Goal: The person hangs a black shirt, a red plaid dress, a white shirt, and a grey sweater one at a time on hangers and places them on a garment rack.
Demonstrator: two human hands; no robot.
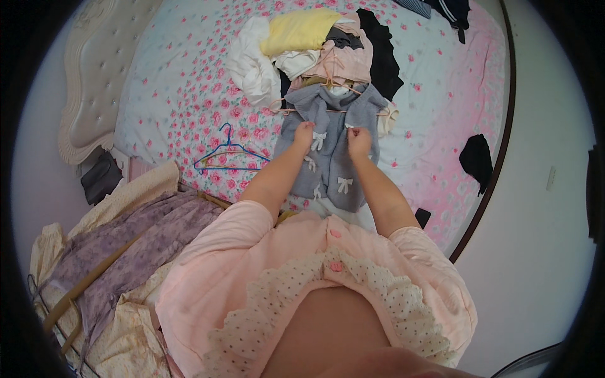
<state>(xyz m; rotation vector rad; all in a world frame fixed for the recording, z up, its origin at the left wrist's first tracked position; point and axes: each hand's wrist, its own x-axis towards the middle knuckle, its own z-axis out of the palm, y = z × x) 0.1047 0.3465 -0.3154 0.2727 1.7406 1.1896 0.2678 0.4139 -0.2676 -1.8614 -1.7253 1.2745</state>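
A grey knitted garment (pixel 335 165) with small white bows lies on the bed, a pink clothes hanger (pixel 329 81) at its collar. My left hand (pixel 304 134) pinches the knit on the left side of the front, beside a white bow. My right hand (pixel 359 141) pinches the front on the other side, near another bow. More of the garment spreads below both hands. To the left, a blue clothes hanger (pixel 229 145) rests on the floral sheet, with another thin hanger overlapping it.
Beyond the garment is a heap with a yellow cloth (pixel 300 30), white cloth (pixel 253 61) and black cloth (pixel 384 56). A black item (pixel 476 160) and a dark phone-like object (pixel 423 218) lie on the right. Purple patterned fabric (pixel 123 241) hangs at the lower left.
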